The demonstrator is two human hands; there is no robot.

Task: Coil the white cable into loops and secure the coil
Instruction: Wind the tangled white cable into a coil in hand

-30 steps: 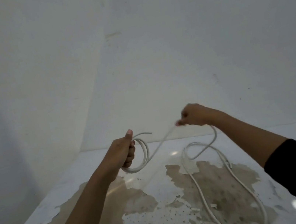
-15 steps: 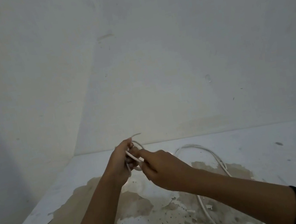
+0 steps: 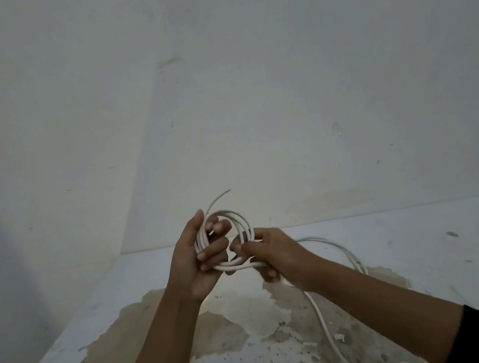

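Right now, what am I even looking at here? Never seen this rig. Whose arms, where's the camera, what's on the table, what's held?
There is no machine here: a person works with two bare hands, and the single picture comes from a wide-angle camera worn on their head, looking forward and down. The left hand grips a small coil of white cable, a few loops with the free end sticking up. The right hand pinches the coil's lower right side, feeding cable in. The uncoiled remainder trails off behind the right forearm and lies loose on the table, a white surface with the paint peeled to brown. Plain walls stand behind.
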